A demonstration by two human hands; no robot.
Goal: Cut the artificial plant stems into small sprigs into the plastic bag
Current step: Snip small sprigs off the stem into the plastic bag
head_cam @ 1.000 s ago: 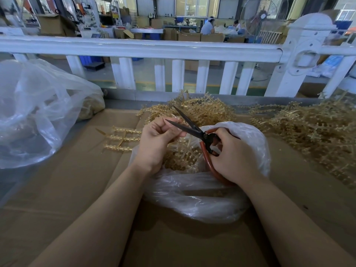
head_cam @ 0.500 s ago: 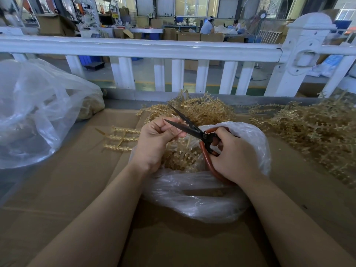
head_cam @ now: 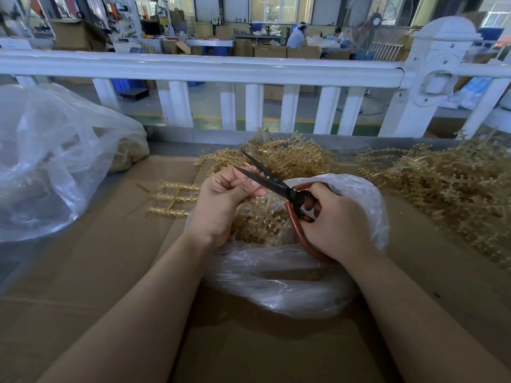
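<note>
Your left hand [head_cam: 221, 205] pinches a stem piece, mostly hidden inside your curled fingers, over the mouth of the plastic bag [head_cam: 290, 277]. Your right hand [head_cam: 334, 225] grips the scissors [head_cam: 273, 186], blades parted above the left fingers; its red handle loop is half covered by your palm. Cut sprigs [head_cam: 257, 225] show dimly in the bag. Uncut stems [head_cam: 448, 189] crowd right of your right hand, and bare cardboard counter [head_cam: 83, 272] lies left.

Single head-worn view, looking forward and down, close over the cardboard worktop [head_cam: 83, 272]
</note>
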